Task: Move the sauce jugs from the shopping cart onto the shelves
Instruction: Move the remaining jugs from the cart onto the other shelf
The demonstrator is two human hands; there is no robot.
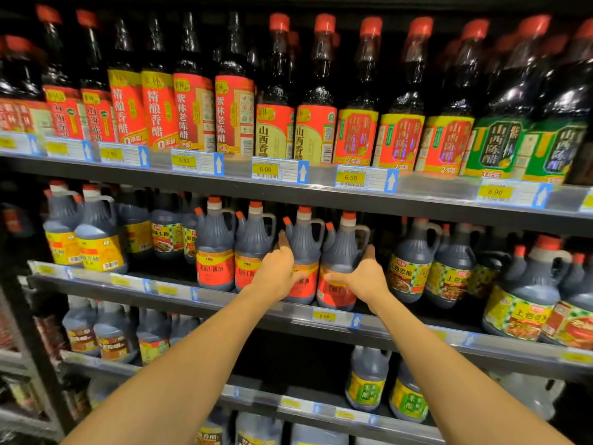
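A person's bare arms reach into a supermarket sauce aisle, both hands on a pair of dark sauce jugs with red-orange labels that stand side by side at the front edge of the middle shelf, about midway along it. The left hand lies against the outer side of the left jug, fingers straight and pointing up the ribbed body, thumb laid across the label. Its grip is apart, pressed flat and not wrapped round. The right hand mirrors it on the far side of the right jug, thumb stretched over the label. Its fingers are mostly hidden behind the jug, though the grip appears to be apart as well. The two jugs touch or nearly touch, both upright with red caps and handles to the right.

Just to their left stand two matching jugs. To the right, green-labelled jugs fill the same shelf. A yellow price tag sits on the shelf's front rail below the held pair. Tall bottles with red caps line the top shelf, and more jugs crowd the lower shelves.
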